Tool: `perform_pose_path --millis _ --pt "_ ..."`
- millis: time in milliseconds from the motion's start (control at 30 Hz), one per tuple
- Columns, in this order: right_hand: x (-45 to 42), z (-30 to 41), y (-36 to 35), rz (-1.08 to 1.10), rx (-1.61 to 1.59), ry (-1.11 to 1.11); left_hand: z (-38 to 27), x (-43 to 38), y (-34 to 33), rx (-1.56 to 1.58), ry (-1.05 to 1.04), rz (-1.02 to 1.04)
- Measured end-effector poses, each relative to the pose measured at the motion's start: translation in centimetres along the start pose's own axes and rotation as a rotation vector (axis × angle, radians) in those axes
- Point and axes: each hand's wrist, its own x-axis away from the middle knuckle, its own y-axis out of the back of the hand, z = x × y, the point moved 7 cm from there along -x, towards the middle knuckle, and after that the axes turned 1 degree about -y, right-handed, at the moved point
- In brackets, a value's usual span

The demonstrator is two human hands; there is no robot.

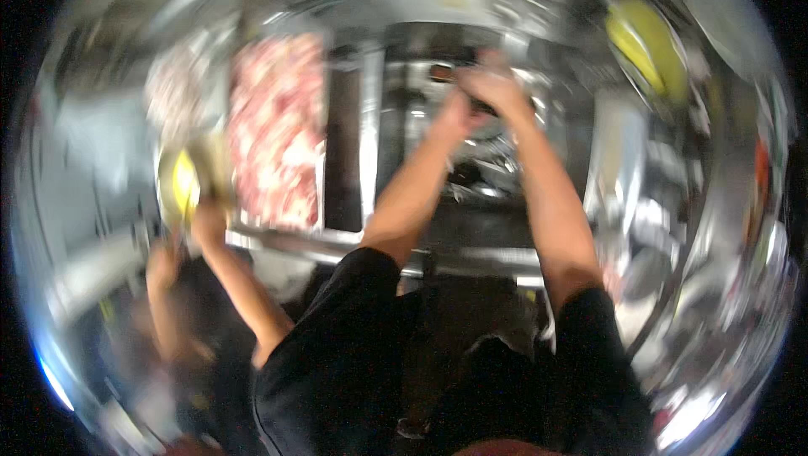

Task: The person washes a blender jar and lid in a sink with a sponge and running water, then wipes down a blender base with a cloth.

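Both my hands are in front of me at arm's length, over a dark recessed area that holds several shiny metal or wet-looking things (pixel 489 162). My left hand (pixel 459 116) sits lower and slightly to the left. Close above it, almost touching, is my right hand (pixel 495 85). Something dark shows between the two, but blur hides what it is and whether either hand grips it. A small brown object (pixel 442 73) lies just left of my right hand.
Left of me stands a tray of raw meat (pixel 274 140), with a dark rectangular well (pixel 344 147) beside it. At far left, a co-worker's hands (pixel 208 222) are at a bowl (pixel 169 172) with something yellow. A yellow-green object (pixel 647 46) is at upper right. A metal edge (pixel 303 244) runs before me.
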Motion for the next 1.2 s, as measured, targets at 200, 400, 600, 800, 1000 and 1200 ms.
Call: perform_pose_path --millis 200,400,600,800,1000,1200 --pt "3.5 -6.0 3.9 -0.056 -1.092 -0.523 -6.5 5.7 -9.5 -0.985 -0.995 -0.313" --pt "2.2 -13.2 -0.7 -0.005 -1.249 -0.545 -3.3 -0.4 -8.0 -1.363 -0.805 -0.443" --pt "1.2 -7.9 3.2 -0.021 -0.481 -0.333 -3.2 4.1 -5.3 -0.94 -0.453 -0.49" --pt "1.1 -7.6 6.1 0.371 -0.828 -0.616 -2.5 11.7 -8.3 -1.178 -1.678 -0.25" --pt "0.5 -3.0 2.4 0.459 -0.669 -0.579 -3.2 8.8 -3.0 -0.656 -1.023 -0.396" --pt "1.5 5.6 1.8 0.331 0.294 0.348 7.2 1.3 -0.1 0.94 -0.23 -0.052"
